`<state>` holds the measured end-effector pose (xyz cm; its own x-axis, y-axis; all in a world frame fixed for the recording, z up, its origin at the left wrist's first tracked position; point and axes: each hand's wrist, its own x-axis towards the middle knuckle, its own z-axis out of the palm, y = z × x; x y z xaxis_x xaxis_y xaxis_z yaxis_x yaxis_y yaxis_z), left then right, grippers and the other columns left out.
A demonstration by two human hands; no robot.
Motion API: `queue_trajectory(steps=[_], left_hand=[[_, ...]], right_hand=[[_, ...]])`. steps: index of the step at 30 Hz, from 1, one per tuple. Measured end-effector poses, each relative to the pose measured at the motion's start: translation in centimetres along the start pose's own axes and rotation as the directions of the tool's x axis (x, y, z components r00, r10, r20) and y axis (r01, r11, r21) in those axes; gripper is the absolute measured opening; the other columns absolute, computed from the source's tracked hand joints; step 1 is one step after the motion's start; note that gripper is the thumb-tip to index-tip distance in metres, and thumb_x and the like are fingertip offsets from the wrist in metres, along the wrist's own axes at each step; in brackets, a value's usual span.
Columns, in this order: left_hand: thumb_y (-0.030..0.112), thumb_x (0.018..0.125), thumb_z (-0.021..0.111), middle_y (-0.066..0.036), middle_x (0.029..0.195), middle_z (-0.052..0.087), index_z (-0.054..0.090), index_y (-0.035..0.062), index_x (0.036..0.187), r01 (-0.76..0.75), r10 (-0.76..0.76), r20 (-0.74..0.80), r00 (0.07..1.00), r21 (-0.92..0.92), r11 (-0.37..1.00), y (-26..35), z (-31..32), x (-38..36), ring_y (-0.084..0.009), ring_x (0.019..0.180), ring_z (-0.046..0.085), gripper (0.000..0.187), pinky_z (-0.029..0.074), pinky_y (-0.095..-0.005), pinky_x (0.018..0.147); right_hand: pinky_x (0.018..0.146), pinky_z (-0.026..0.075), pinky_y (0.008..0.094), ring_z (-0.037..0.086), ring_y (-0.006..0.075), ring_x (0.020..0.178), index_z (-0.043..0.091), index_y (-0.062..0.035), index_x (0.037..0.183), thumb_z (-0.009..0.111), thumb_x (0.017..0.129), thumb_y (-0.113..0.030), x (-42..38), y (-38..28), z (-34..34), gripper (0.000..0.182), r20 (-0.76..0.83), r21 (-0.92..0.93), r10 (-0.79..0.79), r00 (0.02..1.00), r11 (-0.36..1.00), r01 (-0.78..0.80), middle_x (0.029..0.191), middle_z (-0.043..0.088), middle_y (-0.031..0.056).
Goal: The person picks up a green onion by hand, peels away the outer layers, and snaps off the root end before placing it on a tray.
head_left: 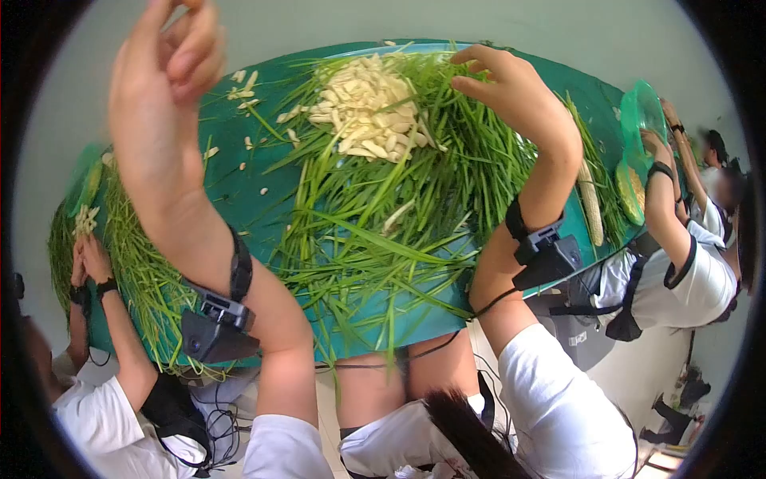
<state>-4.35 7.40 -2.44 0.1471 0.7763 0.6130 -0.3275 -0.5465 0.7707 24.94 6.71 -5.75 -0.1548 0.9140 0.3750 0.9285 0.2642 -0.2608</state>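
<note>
My left hand (182, 49) is raised at the upper left, its fingers bent inward; the top edge cuts off part of it, so anything in the fingertips is hidden. At the upper right my right hand (504, 78) hovers over long green leaves (487, 152) like chives, thumb and fingers apart, holding nothing. Between my hands a heap of peeled garlic cloves (371, 112) lies on the leaves. Loose cloves (246, 89) are scattered nearest my left hand.
The green tabletop (255, 215) curves around me. On the left, a co-worker's hands (92, 259) are at a clove cluster (85, 219). On the right, another co-worker's hand (658, 146) is at a green basket (642, 116), near a corn cob (589, 199). Cables hang below the table.
</note>
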Motion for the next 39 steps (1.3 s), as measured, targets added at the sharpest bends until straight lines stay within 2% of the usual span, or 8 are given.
queue_trajectory(steps=[8, 12, 15, 19, 22, 25, 34, 39], left_hand=[[0.024, 0.085, 0.052, 0.000, 0.064, 0.055, 0.060, 0.0028, 0.091, 0.240, -0.132, -0.260, 0.957, 0.445, 0.863, -9.2, -5.5, 2.6, -0.0077, 0.059, 0.045, 0.023, 0.036, -0.0229, 0.056], [0.022, 0.083, 0.057, -0.009, 0.087, 0.066, 0.061, 0.0043, 0.098, 0.332, -0.132, -0.305, 0.943, 0.879, 0.342, -18.9, -8.9, 1.7, -0.0214, 0.079, 0.062, 0.023, 0.047, -0.0324, 0.073], [0.024, 0.085, 0.057, -0.013, 0.111, 0.062, 0.054, 0.0076, 0.118, 0.197, -0.140, -0.161, 0.977, 0.929, 0.312, -23.5, -8.9, 0.7, -0.0345, 0.101, 0.058, 0.037, 0.044, -0.0460, 0.088], [0.025, 0.087, 0.055, -0.013, 0.106, 0.064, 0.052, 0.0070, 0.120, 0.228, -0.233, -0.131, 0.964, 0.858, 0.460, -25.6, -7.1, 0.1, -0.0351, 0.100, 0.058, 0.038, 0.040, -0.0504, 0.090], [0.025, 0.088, 0.056, -0.013, 0.098, 0.066, 0.056, 0.0075, 0.118, 0.348, -0.340, -0.243, 0.909, 0.889, 0.297, -25.7, -6.6, 0.1, -0.0328, 0.098, 0.059, 0.035, 0.039, -0.0531, 0.087], [0.028, 0.086, 0.059, -0.017, 0.106, 0.064, 0.062, 0.0034, 0.108, 0.351, -0.321, -0.266, 0.909, 0.904, 0.246, -24.2, -6.3, 0.4, -0.0320, 0.099, 0.061, 0.033, 0.046, -0.0408, 0.084], [0.025, 0.086, 0.059, -0.019, 0.091, 0.065, 0.062, 0.0006, 0.102, 0.269, -0.171, -0.222, 0.960, 0.902, 0.338, -25.1, -6.8, 0.4, -0.0326, 0.086, 0.061, 0.030, 0.046, -0.0420, 0.076], [0.020, 0.088, 0.056, -0.021, 0.093, 0.064, 0.058, 0.0024, 0.103, 0.339, -0.270, -0.241, 0.932, 0.842, 0.420, -23.2, -5.5, 0.3, -0.0347, 0.083, 0.062, 0.023, 0.047, -0.0436, 0.075]], right_hand=[[0.078, 0.047, 0.0350, 0.061, 0.0276, 0.092, 0.058, -0.0057, 0.112, 0.059, 0.087, -0.030, -0.7, -1.7, -1.6, 0.035, 0.107, 0.023, 0.084, 0.991, 0.996, -0.087, 0.099, 0.064, 0.0154], [0.075, 0.047, 0.0370, 0.061, 0.0303, 0.086, 0.059, -0.0018, 0.107, 0.059, 0.086, -0.029, -1.2, -1.9, -1.6, 0.034, 0.063, 0.074, 0.065, 0.996, 0.995, -0.069, 0.091, 0.064, 0.0168], [0.074, 0.047, 0.0373, 0.061, 0.0301, 0.083, 0.059, -0.0010, 0.106, 0.059, 0.086, -0.029, -0.9, -1.8, -1.8, 0.034, 0.076, 0.084, 0.061, 0.995, 0.994, -0.067, 0.088, 0.065, 0.0168], [0.073, 0.048, 0.0348, 0.062, 0.0261, 0.083, 0.058, -0.0032, 0.109, 0.056, 0.089, -0.030, -0.8, -1.9, -1.8, 0.034, 0.124, 0.069, 0.053, 0.991, 0.996, -0.062, 0.089, 0.066, 0.0148], [0.072, 0.048, 0.0346, 0.062, 0.0262, 0.082, 0.058, -0.0029, 0.109, 0.056, 0.089, -0.030, -0.8, -1.8, -1.9, 0.034, 0.136, 0.072, 0.054, 0.989, 0.995, -0.064, 0.090, 0.066, 0.0152], [0.071, 0.048, 0.0342, 0.062, 0.0261, 0.081, 0.058, -0.0026, 0.110, 0.056, 0.089, -0.030, -0.8, -1.7, -1.9, 0.034, 0.142, 0.090, 0.056, 0.988, 0.994, -0.069, 0.089, 0.066, 0.0156], [0.074, 0.047, 0.0391, 0.061, 0.0355, 0.083, 0.060, 0.0024, 0.101, 0.057, 0.085, -0.027, -0.9, -2.0, -1.7, 0.034, 0.111, 0.157, 0.069, 0.991, 0.984, -0.086, 0.088, 0.064, 0.0214], [0.076, 0.047, 0.0397, 0.060, 0.0363, 0.085, 0.060, 0.0025, 0.100, 0.056, 0.085, -0.028, -0.9, -2.0, -1.7, 0.034, 0.110, 0.128, 0.061, 0.992, 0.989, -0.075, 0.090, 0.064, 0.0217]])
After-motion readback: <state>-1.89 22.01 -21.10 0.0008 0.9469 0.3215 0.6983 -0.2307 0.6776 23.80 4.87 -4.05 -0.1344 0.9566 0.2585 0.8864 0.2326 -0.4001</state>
